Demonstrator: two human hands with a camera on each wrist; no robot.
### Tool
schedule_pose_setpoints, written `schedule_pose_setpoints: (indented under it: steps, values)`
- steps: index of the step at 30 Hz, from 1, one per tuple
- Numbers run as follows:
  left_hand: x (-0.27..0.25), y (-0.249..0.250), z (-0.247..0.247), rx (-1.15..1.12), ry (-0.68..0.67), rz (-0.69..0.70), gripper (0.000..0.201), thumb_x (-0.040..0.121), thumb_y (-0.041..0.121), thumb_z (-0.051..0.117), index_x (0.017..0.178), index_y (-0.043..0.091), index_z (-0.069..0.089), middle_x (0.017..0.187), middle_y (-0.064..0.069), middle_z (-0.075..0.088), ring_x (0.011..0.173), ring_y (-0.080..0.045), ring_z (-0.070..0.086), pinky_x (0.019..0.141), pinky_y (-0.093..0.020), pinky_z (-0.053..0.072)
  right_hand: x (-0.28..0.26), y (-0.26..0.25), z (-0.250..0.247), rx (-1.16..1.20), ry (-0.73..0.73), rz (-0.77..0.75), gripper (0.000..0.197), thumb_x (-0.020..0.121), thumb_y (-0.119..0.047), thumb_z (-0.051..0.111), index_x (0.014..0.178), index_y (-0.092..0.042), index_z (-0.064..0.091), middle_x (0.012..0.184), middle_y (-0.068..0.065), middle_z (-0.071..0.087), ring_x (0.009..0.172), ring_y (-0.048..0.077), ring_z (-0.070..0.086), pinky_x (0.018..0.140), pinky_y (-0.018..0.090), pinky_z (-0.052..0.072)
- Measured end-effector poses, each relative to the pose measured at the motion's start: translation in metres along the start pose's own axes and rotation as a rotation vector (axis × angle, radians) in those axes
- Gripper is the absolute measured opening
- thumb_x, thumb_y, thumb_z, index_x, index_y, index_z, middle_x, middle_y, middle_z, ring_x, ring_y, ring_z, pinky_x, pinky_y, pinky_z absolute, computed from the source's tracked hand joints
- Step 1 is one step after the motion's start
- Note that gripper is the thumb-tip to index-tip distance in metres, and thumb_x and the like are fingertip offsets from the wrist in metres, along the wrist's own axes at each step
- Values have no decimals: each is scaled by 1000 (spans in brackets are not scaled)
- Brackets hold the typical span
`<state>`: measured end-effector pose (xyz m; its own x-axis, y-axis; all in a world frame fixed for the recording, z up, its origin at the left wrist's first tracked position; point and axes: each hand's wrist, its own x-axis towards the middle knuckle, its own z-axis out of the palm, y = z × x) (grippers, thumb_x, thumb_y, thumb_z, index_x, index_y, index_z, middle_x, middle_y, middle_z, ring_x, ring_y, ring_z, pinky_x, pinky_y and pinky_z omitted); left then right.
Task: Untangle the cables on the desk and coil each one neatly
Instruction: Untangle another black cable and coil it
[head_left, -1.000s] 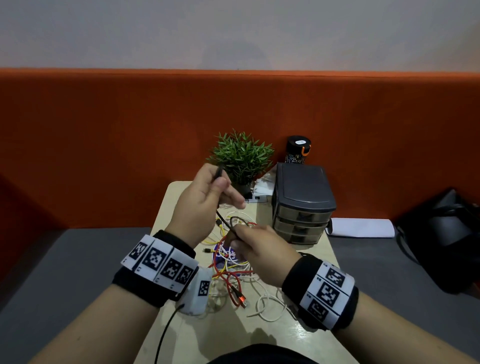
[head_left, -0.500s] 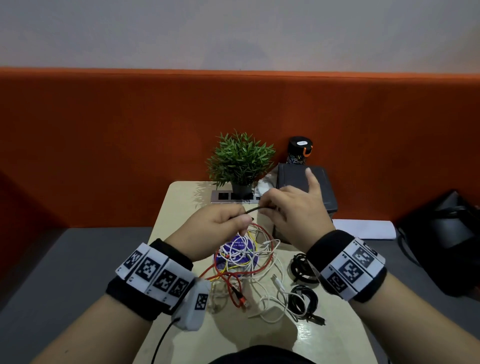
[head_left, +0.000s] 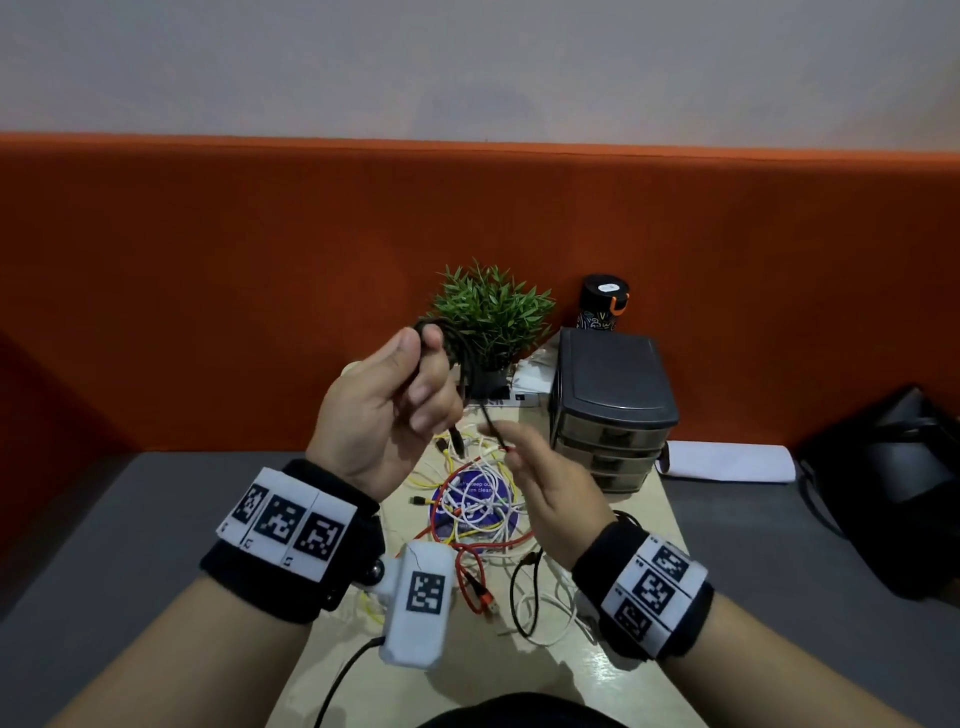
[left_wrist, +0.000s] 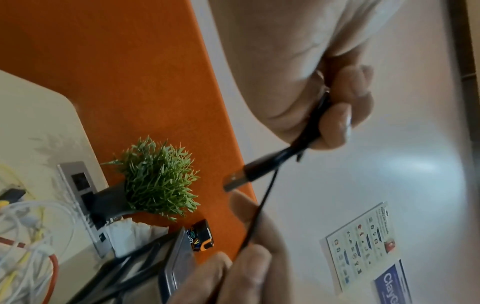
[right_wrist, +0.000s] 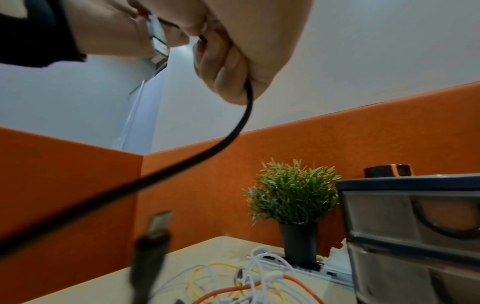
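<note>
My left hand (head_left: 426, 374) is raised above the desk. Its curled fingers (left_wrist: 345, 107) grip a black cable (head_left: 462, 364) that loops over them. The cable's USB plug (left_wrist: 235, 181) hangs just below the hand. My right hand (head_left: 501, 441) is lower and to the right, and pinches the trailing strand (left_wrist: 259, 209) of the same cable between thumb and fingers. Under both hands a tangle (head_left: 483, 499) of white, yellow and red cables lies on the desk (head_left: 519, 670). A black coil (head_left: 522, 597) lies on the desk near my right wrist.
A potted plant (head_left: 493, 312), a power strip (head_left: 514, 397) and a dark bottle (head_left: 602, 304) stand at the desk's back. A grey drawer unit (head_left: 613, 395) fills the back right corner. An orange partition runs behind, and a black bag (head_left: 893, 493) lies to the right.
My left hand has risen from just above the tangle with the black cable looped over it. My right hand has dropped back from beside the drawer unit toward the middle.
</note>
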<state>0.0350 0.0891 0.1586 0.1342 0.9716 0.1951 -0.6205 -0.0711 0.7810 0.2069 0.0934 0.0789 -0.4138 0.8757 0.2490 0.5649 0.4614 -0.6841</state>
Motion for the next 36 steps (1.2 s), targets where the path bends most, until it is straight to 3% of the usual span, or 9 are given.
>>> schedule_pose_setpoints:
  steps: [2,5,8,12,20,24,29,32,36]
  values:
    - [1,-4,-1,-7,92,34,21,96,24,33,90,10,47,58,0,50,45,-13,46,48,-23,43,-1,-4,4,-36,-60,-3,39,100,-22,39,136,-37,43,115,-3,67,106,15,61,81,32,49]
    - [3,-12,-4,-11,124,77,24,99,22,26,89,11,45,78,-7,71,74,-20,69,70,-29,56,-1,-9,8,-20,-81,-30,36,99,-23,44,134,-30,50,117,1,67,108,18,60,84,35,50]
    - [4,-14,-5,-8,138,81,26,101,22,24,87,11,44,96,-15,73,95,-27,69,80,-33,56,2,-8,9,2,-132,-8,36,100,-26,43,135,-31,50,123,0,65,114,17,58,90,35,48]
    - [3,-12,-5,-102,159,25,31,102,24,22,86,11,44,91,-13,74,84,-21,72,70,-29,58,10,3,2,-33,-179,67,43,100,-16,40,136,-39,47,125,-4,63,114,11,57,90,33,48]
    - [10,-22,-11,-65,197,131,32,104,23,19,84,11,41,108,-15,70,107,-27,65,87,-33,54,6,-5,12,-2,-231,-1,36,99,-22,47,132,-34,53,124,-3,64,114,12,57,89,26,47]
    - [8,-23,-18,391,230,140,24,104,19,23,93,10,41,96,-17,72,93,-30,69,82,-32,55,10,-11,-6,-101,-201,-19,30,100,-28,44,125,-25,59,117,0,67,106,18,59,84,30,47]
    - [2,-28,-19,1011,76,-67,17,101,18,36,101,6,47,74,-9,69,65,-17,68,64,-28,54,17,-18,-31,-209,-106,-72,25,95,-41,48,89,-20,60,80,-3,63,77,18,56,68,34,45]
    - [0,-34,-16,1105,-63,-165,19,100,20,41,94,4,49,64,-8,58,49,-13,55,53,-32,45,22,-19,-41,-139,-79,-67,27,86,-47,61,73,-24,55,66,-5,58,65,11,52,60,30,41]
    - [-4,-33,-18,1124,-153,-153,40,100,37,35,89,4,55,55,7,47,50,-9,38,54,-27,32,27,-22,-56,-29,-152,-89,10,86,-33,66,89,-26,60,66,-5,56,62,9,51,58,26,41]
